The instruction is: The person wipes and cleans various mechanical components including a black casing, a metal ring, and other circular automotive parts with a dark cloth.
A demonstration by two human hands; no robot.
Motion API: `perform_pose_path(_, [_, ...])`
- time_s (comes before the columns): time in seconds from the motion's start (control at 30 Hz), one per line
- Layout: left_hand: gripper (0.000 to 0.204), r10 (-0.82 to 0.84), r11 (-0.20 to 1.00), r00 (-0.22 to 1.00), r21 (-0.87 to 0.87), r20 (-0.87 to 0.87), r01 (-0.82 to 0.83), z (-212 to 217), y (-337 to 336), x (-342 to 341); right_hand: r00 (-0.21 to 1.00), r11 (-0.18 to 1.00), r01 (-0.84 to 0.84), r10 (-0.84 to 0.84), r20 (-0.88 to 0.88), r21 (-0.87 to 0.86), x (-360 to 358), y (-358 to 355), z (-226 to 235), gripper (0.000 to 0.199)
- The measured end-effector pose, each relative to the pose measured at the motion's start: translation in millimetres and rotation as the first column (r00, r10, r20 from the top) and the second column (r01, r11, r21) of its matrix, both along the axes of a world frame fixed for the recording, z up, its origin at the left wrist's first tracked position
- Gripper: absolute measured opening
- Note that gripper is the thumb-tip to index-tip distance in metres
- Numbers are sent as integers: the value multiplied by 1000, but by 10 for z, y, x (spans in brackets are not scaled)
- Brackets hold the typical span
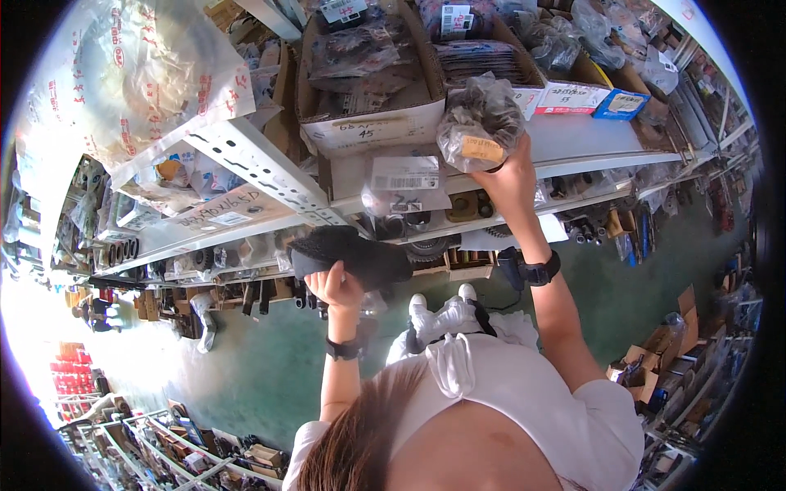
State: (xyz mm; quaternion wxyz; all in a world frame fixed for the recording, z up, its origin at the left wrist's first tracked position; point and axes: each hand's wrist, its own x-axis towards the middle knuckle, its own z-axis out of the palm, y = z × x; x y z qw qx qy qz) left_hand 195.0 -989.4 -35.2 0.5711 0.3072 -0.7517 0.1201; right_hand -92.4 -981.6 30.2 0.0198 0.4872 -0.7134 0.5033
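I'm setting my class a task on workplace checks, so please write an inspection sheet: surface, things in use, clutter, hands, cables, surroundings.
Surface: white shelf, loaded with cartons.
Things in use: black object, exact kind unclear; bagged part with a tan label.
Clutter: the cartons are open and crowded with bagged goods.
Hands: left hand holds the black object; right hand grips the bagged part.
Cables: none clearly seen.
Surroundings: green floor; brown boxes at right.
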Motion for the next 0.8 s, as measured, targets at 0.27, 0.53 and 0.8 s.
perform_pose_path(0.27, [21, 67, 993, 961, 111, -268, -39, -137, -72, -80, 989, 994, -34, 18, -149, -106, -103, 27, 67, 83])
perform_pose_path(0.53, [31, -36, 991, 997, 123, -76, 45, -68, -74, -295, 994, 991, 22, -36, -106, -130, -349, 146, 37, 83])
perform_pose_path(0.8, [29, -5, 989, 1000, 148, -21, 8, -31, -120, -658, 970, 991, 52, -80, -231, -126, -769, 325, 59, 77])
